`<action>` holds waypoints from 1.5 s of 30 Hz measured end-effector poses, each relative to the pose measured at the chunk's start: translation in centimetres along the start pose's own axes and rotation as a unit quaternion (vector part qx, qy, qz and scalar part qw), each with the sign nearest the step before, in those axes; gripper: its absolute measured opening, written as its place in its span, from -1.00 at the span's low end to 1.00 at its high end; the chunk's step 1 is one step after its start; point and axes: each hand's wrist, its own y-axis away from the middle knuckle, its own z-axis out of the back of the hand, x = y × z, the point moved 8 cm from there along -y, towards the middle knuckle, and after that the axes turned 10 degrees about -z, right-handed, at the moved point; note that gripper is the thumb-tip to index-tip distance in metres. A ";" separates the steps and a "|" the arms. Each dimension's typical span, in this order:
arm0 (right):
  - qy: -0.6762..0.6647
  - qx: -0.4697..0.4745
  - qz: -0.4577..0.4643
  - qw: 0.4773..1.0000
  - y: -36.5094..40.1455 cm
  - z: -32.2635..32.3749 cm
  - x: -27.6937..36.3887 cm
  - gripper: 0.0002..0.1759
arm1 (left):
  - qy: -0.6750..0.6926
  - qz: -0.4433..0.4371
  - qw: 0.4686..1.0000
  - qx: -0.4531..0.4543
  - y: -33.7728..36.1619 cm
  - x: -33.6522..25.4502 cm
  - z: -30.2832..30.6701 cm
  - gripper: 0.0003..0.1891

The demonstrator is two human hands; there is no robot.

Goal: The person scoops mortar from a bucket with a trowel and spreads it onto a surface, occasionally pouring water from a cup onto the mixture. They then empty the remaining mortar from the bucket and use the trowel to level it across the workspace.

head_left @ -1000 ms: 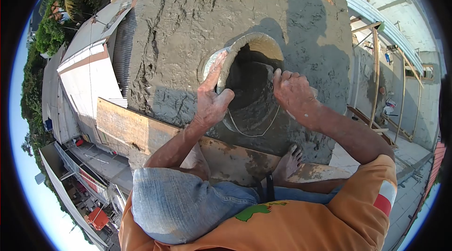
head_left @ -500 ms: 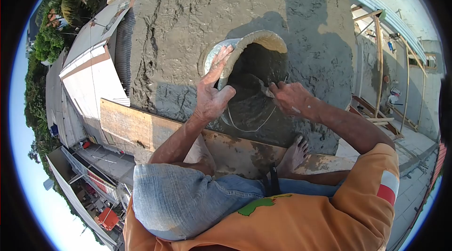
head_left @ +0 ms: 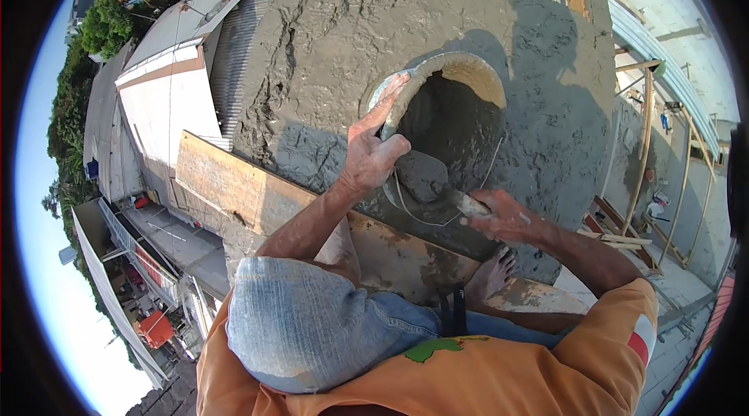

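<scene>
A cement-coated bucket (head_left: 473, 70) lies tipped on wet concrete (head_left: 335, 49), its mouth facing me. Grey mix shows inside it. My left hand (head_left: 371, 154) is closed on the bucket's left rim, fingers along the outer wall and thumb at the edge. In my right hand (head_left: 505, 217) is the handle of a trowel (head_left: 425, 177), whose blade carries grey mix at the mouth's lower edge. The bucket's thin wire handle (head_left: 427, 222) hangs in a loop below the mouth.
A wooden board (head_left: 390, 252) runs along the near edge of the concrete, with my bare foot (head_left: 491, 274) beside it. Corrugated roofs (head_left: 234, 42) lie lower on the left. Timber props (head_left: 647, 120) stand below on the right.
My right hand has drawn the trowel back towards me, from inside the bucket to its lower edge, with mix on the blade. My left hand keeps its hold. The camera view has shifted.
</scene>
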 end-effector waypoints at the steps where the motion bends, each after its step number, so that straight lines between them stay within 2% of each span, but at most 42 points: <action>1: -0.042 0.018 -0.068 0.997 0.5 -0.3 0.4 -0.70 | 0.010 0.019 1.000 -0.010 0.2 0.4 0.4 -0.28; 2: -0.024 0.026 -0.060 0.998 0.9 -0.6 1.4 -0.70 | 0.026 0.014 0.999 -0.015 0.1 0.4 0.7 -0.28; 4: -0.093 0.025 -0.087 0.992 1.3 -0.6 2.5 -0.72 | 0.063 0.015 0.997 -0.044 0.2 0.4 1.7 -0.26; 6: -0.025 0.003 -0.092 0.995 1.5 0.5 4.4 -0.70 | 0.083 0.001 0.994 -0.076 0.3 1.2 3.0 -0.24; 8: -0.014 -0.033 -0.067 0.997 2.1 1.8 5.9 -0.67 | 0.109 -0.007 0.990 -0.091 0.7 2.4 4.5 -0.24; 9: 0.006 -0.022 -0.058 0.998 2.4 1.9 7.0 -0.67 | 0.128 -0.016 0.985 -0.112 0.8 3.3 5.3 -0.30; 10: 0.015 -0.062 -0.052 0.997 3.1 3.0 8.2 -0.67 | 0.123 -0.021 0.984 -0.130 0.9 3.6 6.2 -0.30; 11: 0.022 -0.105 -0.046 0.993 3.5 4.1 9.5 -0.68 | 0.125 0.011 0.980 -0.154 1.1 4.4 6.8 -0.32; 12: 0.036 -0.103 -0.044 0.993 3.6 4.6 10.6 -0.68 | 0.131 0.042 0.975 -0.175 1.3 5.1 7.3 -0.34; 14: 0.058 -0.153 -0.023 0.986 3.7 6.3 13.3 -0.64 | 0.175 0.040 0.961 -0.213 1.6 5.5 8.4 -0.33; 16: 0.075 -0.153 -0.007 0.985 2.8 6.8 17.3 -0.65 | 0.156 0.093 0.956 -0.230 2.3 6.9 9.5 -0.31; 21: 0.136 -0.125 0.052 0.981 -4.4 6.4 26.6 -0.64 | 0.154 0.099 0.943 -0.279 5.6 8.6 11.3 -0.23; 23: 0.209 -0.091 0.068 0.971 -8.3 5.1 30.0 -0.62 | 0.188 0.102 0.933 -0.289 7.6 9.2 11.6 -0.16; 27: 0.294 -0.054 0.045 0.953 -17.0 1.6 34.1 -0.59 | 0.178 0.116 0.934 -0.287 12.5 9.2 12.7 -0.20; 28: 0.350 -0.081 0.100 0.928 -19.3 0.8 35.0 -0.59 | 0.180 0.122 0.933 -0.286 13.9 9.5 12.7 -0.21; 30: 0.405 -0.103 0.156 0.895 -22.9 -0.9 36.7 -0.59 | 0.184 0.130 0.931 -0.289 16.0 9.7 13.5 -0.21; 32: 0.482 -0.125 0.295 0.815 -24.5 -4.0 39.2 -0.56 | 0.180 0.184 0.923 -0.285 18.1 9.6 14.1 -0.22; 33: 0.484 -0.121 0.292 0.816 -25.6 -5.0 39.5 -0.56 | 0.184 0.191 0.922 -0.283 18.9 10.0 14.2 -0.21; 35: 0.603 -0.161 0.351 0.698 -26.4 -7.9 40.2 -0.51 | 0.220 0.227 0.903 -0.289 20.1 9.3 15.0 -0.19; 36: 0.605 -0.160 0.350 0.697 -27.4 -8.3 39.6 -0.51 | 0.238 0.243 0.894 -0.291 20.4 9.4 15.1 -0.18; 37: 0.618 -0.174 0.384 0.663 -28.1 -9.1 39.1 -0.49 | 0.255 0.259 0.885 -0.292 20.7 9.5 15.3 -0.18; 38: 0.628 -0.188 0.419 0.628 -28.6 -9.7 38.8 -0.48 | 0.221 0.246 0.897 -0.294 20.8 9.5 16.0 -0.16; 40: 0.622 -0.192 0.394 0.649 -27.9 -10.0 39.2 -0.50 | 0.192 0.240 0.905 -0.295 21.2 9.8 16.6 -0.15; 42: 0.595 -0.172 0.352 0.702 -26.3 -9.4 40.2 -0.53 | 0.191 0.224 0.907 -0.301 21.0 10.1 17.0 -0.15; 43: 0.596 -0.178 0.348 0.702 -25.6 -9.5 40.3 -0.53 | 0.194 0.221 0.909 -0.295 20.7 10.1 17.1 -0.15; 45: 0.537 -0.129 0.228 0.801 -25.8 -9.5 39.2 -0.60 | 0.235 0.233 0.895 -0.299 20.6 10.1 17.1 -0.19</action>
